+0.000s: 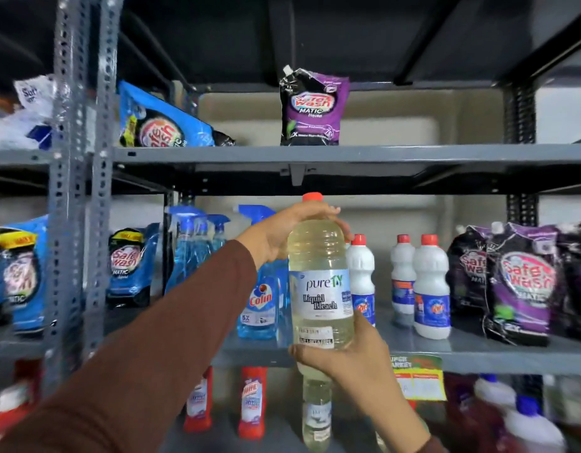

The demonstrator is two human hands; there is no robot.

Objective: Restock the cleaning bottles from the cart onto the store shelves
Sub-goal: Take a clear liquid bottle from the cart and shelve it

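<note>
Clear bleach bottle [320, 282] upright before the shelf edge [478, 356] — left hand [279, 233] fingers around shoulder; right hand [357, 354] cupping base.

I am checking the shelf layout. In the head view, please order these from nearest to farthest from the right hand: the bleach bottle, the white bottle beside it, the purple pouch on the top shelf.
From the right hand:
1. Bleach bottle, held in it.
2. White bottle, just behind, middle shelf.
3. Purple pouch, high above, top shelf.

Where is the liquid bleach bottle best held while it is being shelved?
Probably as the hands hold it now: the left hand wraps the narrow shoulder under the red cap from the left, and the right hand cups the base from below. The liquid bleach bottle is tall, upright and full, so support at both ends steadies it.
</note>
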